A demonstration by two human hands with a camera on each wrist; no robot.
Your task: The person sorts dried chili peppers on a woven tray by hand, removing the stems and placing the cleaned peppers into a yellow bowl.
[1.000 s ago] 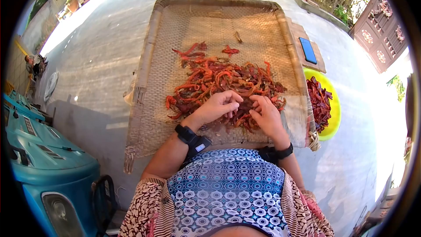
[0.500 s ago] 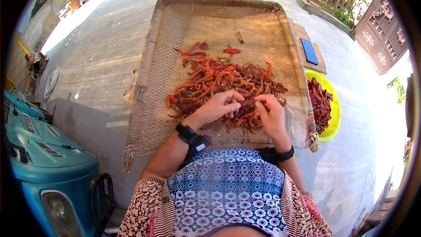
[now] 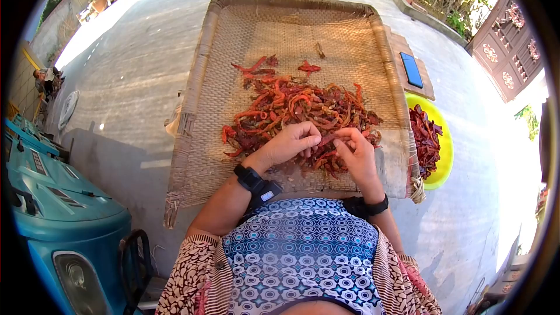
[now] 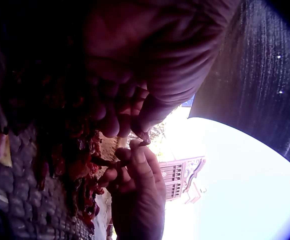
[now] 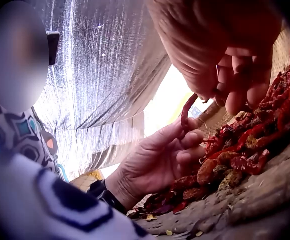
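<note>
Over the near side of a heap of dried red chili peppers [image 3: 291, 99], the two hands meet almost tip to tip. A single dried chili pepper [image 5: 187, 112] spans the small gap between them. My left hand [image 3: 290, 143] pinches one end between thumb and fingers. At the other end, the thumb and fingertips of my right hand [image 3: 359, 154] grip it. In the left wrist view the left hand [image 4: 150, 60] is dark and close, with the right hand [image 4: 137, 195] below. The heap lies on a woven tray [image 3: 233, 29] in front of the body.
A yellow-green basin [image 3: 446, 146] of dark red chilies stands right of the tray. Above it a blue phone [image 3: 411, 70] lies on a board [image 3: 429, 84]. A teal vehicle [image 3: 70, 210] is at the left. Several stray chilies lie beyond the heap.
My right hand shifts right, then slightly back left, coming to pinch the chili pepper by its other end. The left hand stays nearly in place. The heap looks the same.
</note>
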